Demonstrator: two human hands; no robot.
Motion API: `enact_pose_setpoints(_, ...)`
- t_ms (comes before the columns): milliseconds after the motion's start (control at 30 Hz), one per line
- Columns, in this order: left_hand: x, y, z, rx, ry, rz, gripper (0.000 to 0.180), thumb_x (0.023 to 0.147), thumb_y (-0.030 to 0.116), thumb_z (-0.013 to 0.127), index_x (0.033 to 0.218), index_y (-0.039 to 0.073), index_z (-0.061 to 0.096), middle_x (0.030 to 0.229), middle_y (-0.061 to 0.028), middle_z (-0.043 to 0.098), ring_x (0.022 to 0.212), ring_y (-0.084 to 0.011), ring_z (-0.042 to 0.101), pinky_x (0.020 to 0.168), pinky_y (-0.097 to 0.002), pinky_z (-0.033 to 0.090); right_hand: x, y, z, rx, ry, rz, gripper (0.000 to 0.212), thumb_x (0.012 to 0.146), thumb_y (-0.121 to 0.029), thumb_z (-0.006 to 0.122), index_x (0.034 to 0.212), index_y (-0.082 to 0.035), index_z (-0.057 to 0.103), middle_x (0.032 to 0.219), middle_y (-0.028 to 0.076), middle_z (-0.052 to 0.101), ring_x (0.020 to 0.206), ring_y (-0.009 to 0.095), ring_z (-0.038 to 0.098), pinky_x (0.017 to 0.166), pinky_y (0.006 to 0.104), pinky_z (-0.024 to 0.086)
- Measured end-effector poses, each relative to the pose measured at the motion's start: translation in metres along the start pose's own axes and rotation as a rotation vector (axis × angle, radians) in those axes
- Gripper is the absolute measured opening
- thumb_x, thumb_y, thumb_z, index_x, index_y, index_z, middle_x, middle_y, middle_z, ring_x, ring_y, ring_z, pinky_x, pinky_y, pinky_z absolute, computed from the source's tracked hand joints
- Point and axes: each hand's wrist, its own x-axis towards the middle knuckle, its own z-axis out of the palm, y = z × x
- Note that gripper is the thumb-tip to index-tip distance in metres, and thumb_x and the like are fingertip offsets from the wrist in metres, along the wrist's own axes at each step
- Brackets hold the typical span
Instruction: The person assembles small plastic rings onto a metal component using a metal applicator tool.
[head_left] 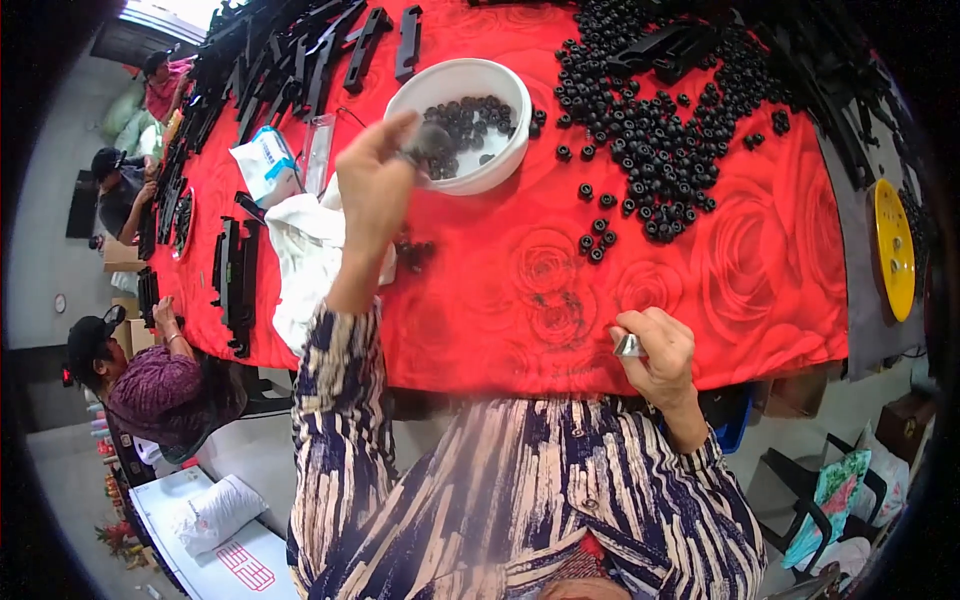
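My left hand [375, 185] is raised at the near left rim of a white bowl [505, 165], its fingers bent. A blurred small black round part [428, 141] shows at its fingertips, over the bowl. Inside the bowl lie many similar black parts [465, 120]. Near the table's front edge, my right hand [660, 355] is closed around a tool with a shiny metal end [629, 346]; the fist hides the rest of it. Beneath my left wrist, a few more black parts [415, 252] rest on the red tablecloth [480, 320], beside a white cloth [305, 260].
A large heap of black round parts [660, 150] spreads across the far right. Long black pieces [320, 70] crowd the far left. A tissue pack [266, 165] lies left of the bowl, and a yellow plate [893, 250] at the right. Other people [150, 380] sit along the left side.
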Motion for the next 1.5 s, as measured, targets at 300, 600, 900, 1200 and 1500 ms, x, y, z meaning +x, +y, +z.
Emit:
enact_pose_setpoints(300, -0.052, 0.002, 0.062, 0.126, -0.324, 0.233, 0.012, 0.081, -0.002, 0.061, 0.09, 0.003, 0.067, 0.081, -0.0065, 0.064, 0.072, -0.0097, 0.058, 0.061, -0.0232, 0.045, -0.001, 0.009, 0.004, -0.017, -0.017, 0.007, 0.022, 0.065, 0.0, 0.069, 0.083, -0.001, 0.056, 0.061, 0.01, 0.047, 0.054, 0.028, 0.051, 0.049, 0.0362, 0.04)
enact_pose_setpoints(600, -0.059, -0.02, 0.103, 0.246, -0.474, -0.012, 0.019, 0.078, 0.019, 0.069, 0.086, 0.002, 0.066, 0.078, -0.0092, 0.062, 0.069, -0.0163, 0.059, 0.062, -0.0321, 0.046, -0.001, 0.009, 0.003, -0.005, -0.005, 0.02, 0.023, 0.065, 0.0, 0.069, 0.084, -0.003, 0.056, 0.062, 0.01, 0.048, 0.055, 0.027, 0.052, 0.05, 0.0356, 0.041)
enact_pose_setpoints(900, -0.074, -0.023, 0.108, 0.433, -0.447, 0.265, 0.021, 0.078, 0.019, 0.065, 0.092, 0.004, 0.061, 0.086, -0.0115, 0.057, 0.081, -0.0302, 0.057, 0.07, -0.0377, 0.045, -0.001, 0.009, 0.002, 0.009, -0.009, 0.024, 0.024, 0.064, 0.0, 0.069, 0.084, -0.003, 0.056, 0.062, 0.009, 0.047, 0.055, 0.027, 0.052, 0.05, 0.0352, 0.041)
enact_pose_setpoints(1200, -0.085, 0.002, 0.075, -0.6, -0.582, -0.506, 0.014, 0.09, 0.007, 0.054, 0.102, 0.0, 0.056, 0.089, -0.0105, 0.064, 0.069, -0.0118, 0.062, 0.052, -0.0204, 0.049, -0.004, 0.009, 0.0, 0.068, 0.003, 0.071, 0.025, 0.065, 0.002, 0.069, 0.087, -0.002, 0.058, 0.062, 0.009, 0.047, 0.053, 0.024, 0.051, 0.049, 0.0328, 0.04)
enact_pose_setpoints(1500, -0.148, -0.013, 0.075, -1.101, -0.572, -0.87, 0.02, 0.086, 0.002, 0.055, 0.106, -0.002, 0.057, 0.084, -0.0098, 0.064, 0.07, -0.0134, 0.062, 0.06, -0.0246, 0.052, 0.009, -0.013, 0.013, 0.373, -0.005, 0.148, 0.029, 0.071, 0.001, 0.07, 0.099, 0.0, 0.064, 0.069, 0.005, 0.054, 0.058, 0.014, 0.05, 0.051, 0.0244, 0.038)
